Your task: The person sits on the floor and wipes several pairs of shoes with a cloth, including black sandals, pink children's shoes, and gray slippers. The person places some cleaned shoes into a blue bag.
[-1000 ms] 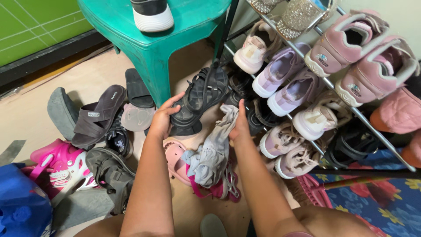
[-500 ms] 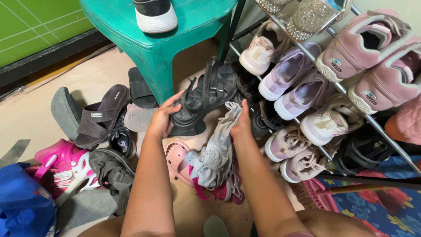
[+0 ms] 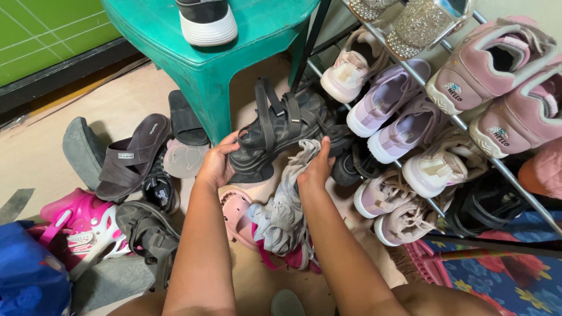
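1 black strappy platform sandal [image 3: 281, 131], now raised beside the green stool [image 3: 216, 58]: left hand [image 3: 216, 167] clamped on its sole; right hand [image 3: 316, 169] grips grey cloth [image 3: 287, 205].

Little free room around my hands. Left hand [image 3: 218, 167] is hemmed by the green stool [image 3: 205, 76] leg just behind it and the black sandal [image 3: 275, 131] it holds. Right hand [image 3: 316, 169] sits between that sandal and the shoe rack [image 3: 433, 88], whose rails and packed sneakers block everything rightward. Between my forearms: grey cloth [image 3: 284, 210] and pink clog [image 3: 237, 213] cover the floor. Left side is choked by brown slides [image 3: 132, 155], a pink skate [image 3: 82, 225] and a dark sandal [image 3: 146, 234]. Bare floor [image 3: 35, 152] shows only far left, beyond the pile.
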